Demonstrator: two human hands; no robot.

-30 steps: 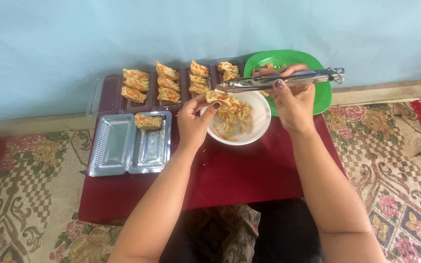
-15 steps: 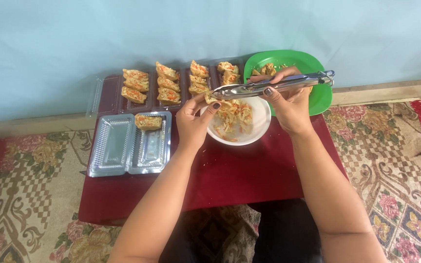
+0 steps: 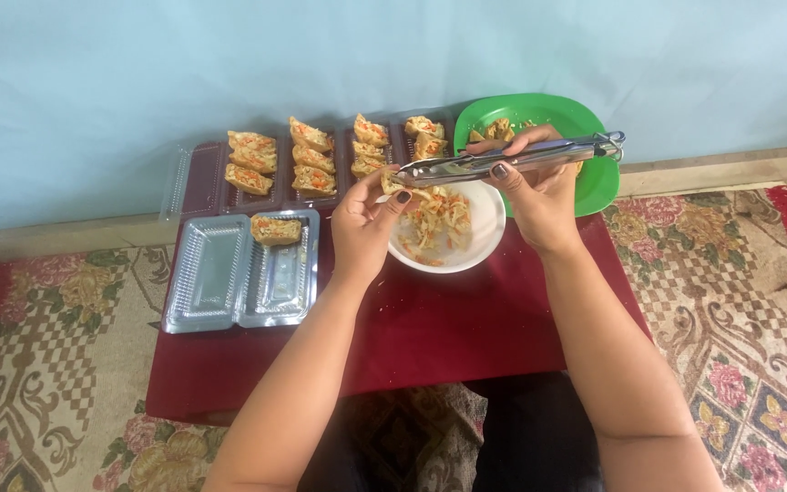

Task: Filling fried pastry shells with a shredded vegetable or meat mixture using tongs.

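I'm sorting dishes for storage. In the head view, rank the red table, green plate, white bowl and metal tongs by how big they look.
1. red table
2. green plate
3. white bowl, slightly smaller
4. metal tongs: long but thin, held nearer the camera, so unsure

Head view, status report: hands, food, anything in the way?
Right hand grips metal tongs. Left hand holds stuffed pocket over white bowl. Nothing in the way.

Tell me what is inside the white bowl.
The white bowl holds shredded pale filling with orange bits. The left hand and tongs cover part of it.
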